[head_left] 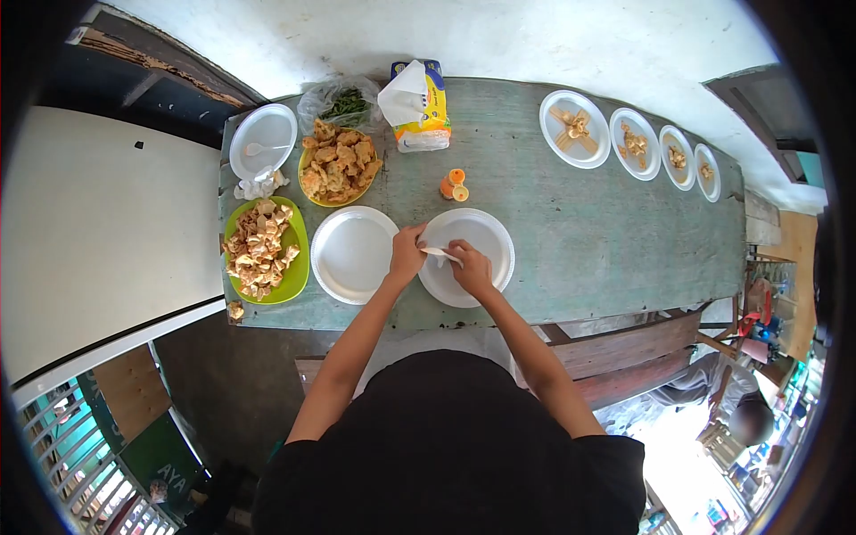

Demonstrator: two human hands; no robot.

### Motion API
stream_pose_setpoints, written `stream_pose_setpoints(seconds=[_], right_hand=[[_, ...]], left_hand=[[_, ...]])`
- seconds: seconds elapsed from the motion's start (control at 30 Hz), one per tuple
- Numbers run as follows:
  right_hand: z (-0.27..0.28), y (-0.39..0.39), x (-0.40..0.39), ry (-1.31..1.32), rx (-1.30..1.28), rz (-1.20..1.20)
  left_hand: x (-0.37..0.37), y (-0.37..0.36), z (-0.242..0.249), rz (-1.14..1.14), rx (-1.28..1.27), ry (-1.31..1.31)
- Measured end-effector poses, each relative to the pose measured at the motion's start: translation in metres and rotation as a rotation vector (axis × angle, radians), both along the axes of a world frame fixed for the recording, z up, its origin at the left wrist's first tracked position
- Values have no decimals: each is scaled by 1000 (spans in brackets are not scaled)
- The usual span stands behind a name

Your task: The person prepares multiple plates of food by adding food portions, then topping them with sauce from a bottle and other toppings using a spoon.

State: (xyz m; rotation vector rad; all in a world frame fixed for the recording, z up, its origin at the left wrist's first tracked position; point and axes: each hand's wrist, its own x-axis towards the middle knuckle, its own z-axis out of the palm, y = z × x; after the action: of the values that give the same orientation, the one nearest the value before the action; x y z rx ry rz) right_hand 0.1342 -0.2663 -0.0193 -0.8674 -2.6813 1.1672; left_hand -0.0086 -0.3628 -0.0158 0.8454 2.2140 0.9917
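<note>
Worktop: matt, worn, blotched surface. Tissue pack, far edge: glossy plastic film, soft matt paper protruding. Bag, far left corner: thin, clear, crinkled plastic with shine. Green plate, near left corner: smooth plastic; folded pieces on it, rough. White plates, near edge: smooth, ridged rims, apparently foam.

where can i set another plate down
Widest bare patch: between the orange-topped bottles, the four filled plates and the table's front edge. Another: behind, between tissue pack and nearest filled plate. Crowded: left end, with green plate, fried pile and plastic bag.
</note>
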Motion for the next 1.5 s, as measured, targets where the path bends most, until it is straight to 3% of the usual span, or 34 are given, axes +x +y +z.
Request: stream_pose_setpoints(seconds=[0.23, 0.33, 0.47, 0.53, 0.67, 0.77, 1.03, 1.13, 1.23, 1.3, 1.4, 1.5], right_hand=[[-7, -10, 58, -89, -76, 3], [-29, 2, 59, -24, -14, -344], [-6, 34, 27, -56, 6, -520], [-6, 38, 15, 52, 156, -477], [1, 25, 7, 41, 141, -496], [-3, 10, 20, 67, 103, -337], [13, -20, 54, -156, -91, 71], [13, 14, 37, -46, 80, -149], [14, 49, 18, -35, 182, -137], [7, 62, 11, -125, 405, 46], [1, 64, 16, -167, 493, 85], [6, 48, 35, -212, 454, -76]], left_hand=[[10, 0, -13, 72, 27, 86], [9, 2, -12, 79, -39, 48], [12, 6, -8, 91, -97, 73], [9, 7, -10, 79, -154, 25], [4, 12, -7, 67, -250, -18], [2, 16, -19, 77, -272, 7], [-1, 21, -18, 35, -368, -2], [-2, 21, -17, 25, -380, 1], [-6, 22, -17, -9, -387, -8], [-6, 25, -19, -40, -388, -5], [-7, 25, -20, -49, -427, 11], [-7, 27, -18, -69, -454, -13]])
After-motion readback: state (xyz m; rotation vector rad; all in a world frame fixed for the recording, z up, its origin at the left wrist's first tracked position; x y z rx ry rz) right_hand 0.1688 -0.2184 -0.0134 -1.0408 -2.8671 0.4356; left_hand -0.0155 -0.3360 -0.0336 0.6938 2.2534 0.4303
